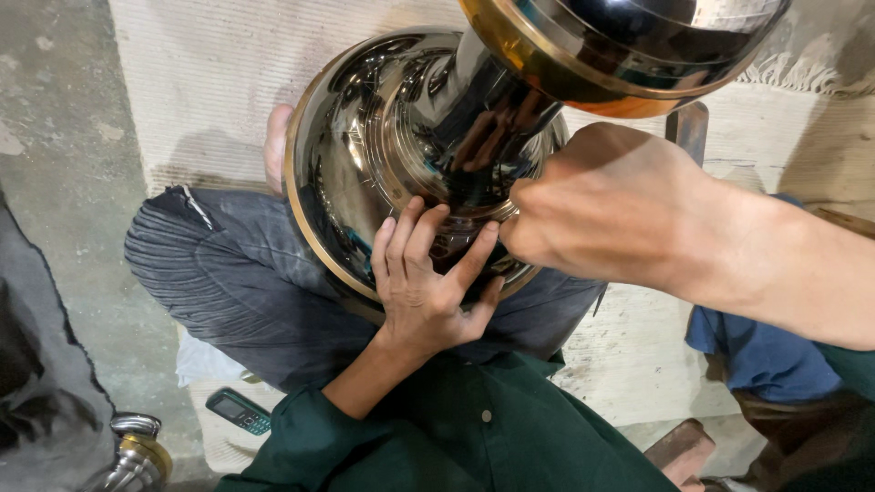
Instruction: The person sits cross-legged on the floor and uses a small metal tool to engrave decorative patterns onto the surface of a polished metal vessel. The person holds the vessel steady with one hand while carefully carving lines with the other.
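Right now your left hand (427,287) lies flat against the large polished metal vessel (383,155) resting in your lap, the fingers (415,239) spread and pressed on the ringed band where the wide dish-shaped base meets the narrower neck. That hand grips nothing; it is open and steadies the piece, with the thumb stretched out toward the right along the same band.

Your right hand (606,205) comes in from the right, curled into a loose fist with its fingertips pinched close against the ring just beside your left thumb. Whether it holds a small tool or only presses the metal, you cannot tell, since the fingertips hide the spot.

The vessel is tilted, with its broad brass-edged base turned toward you on the left and its rounded upper bowl (629,46) rising at the far right, near the top edge of the view. Its mirror surface reflects your fingers on the neck.

The piece sits across your dark grey trousers (228,273), and your green sleeve (310,437) shows at the near edge. A pale woven mat (200,82) covers the floor on the far side, with bare concrete floor (55,137) to the left. A small mobile phone (239,411) lies on the floor near your left elbow, and another shiny metal piece (137,451) with a brass band stands at the near left corner. Blue cloth (756,351) lies to the right under your right forearm.
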